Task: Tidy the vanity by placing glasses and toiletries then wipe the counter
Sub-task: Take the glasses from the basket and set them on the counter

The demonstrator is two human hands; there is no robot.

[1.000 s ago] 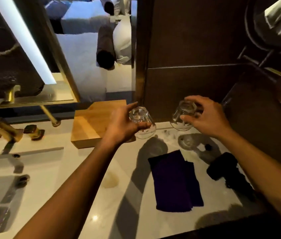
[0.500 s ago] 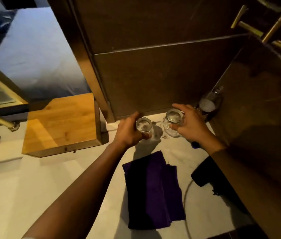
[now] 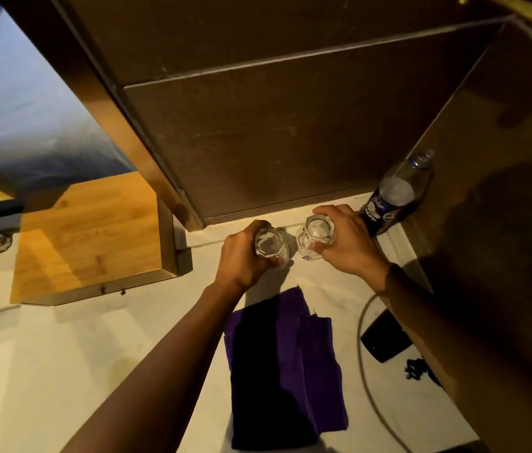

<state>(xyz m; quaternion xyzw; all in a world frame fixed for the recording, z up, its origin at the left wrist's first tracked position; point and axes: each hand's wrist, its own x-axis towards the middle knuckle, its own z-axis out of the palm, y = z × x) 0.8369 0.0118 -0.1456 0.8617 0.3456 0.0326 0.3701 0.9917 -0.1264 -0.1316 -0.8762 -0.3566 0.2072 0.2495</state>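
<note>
Two clear faceted drinking glasses stand side by side near the back wall on the white counter point(image 3: 94, 354). My left hand point(image 3: 241, 259) is wrapped around the left glass point(image 3: 269, 245). My right hand point(image 3: 349, 243) grips the right glass point(image 3: 315, 238) from its right side. Both glasses sit low, at or just above the counter; contact with it is hard to tell. A folded purple cloth point(image 3: 284, 367) lies flat on the counter just in front of the glasses, between my forearms.
A dark plastic soda bottle point(image 3: 392, 197) stands in the back right corner, close to my right hand. A wooden box point(image 3: 91, 237) sits to the left. A black device point(image 3: 385, 341) with a grey cable lies right of the cloth. Dark walls close the back and right.
Both hands have lowered the glasses from mid-air toward the back of the counter and brought them close together. The view has tilted down and shifted right, away from the sink.
</note>
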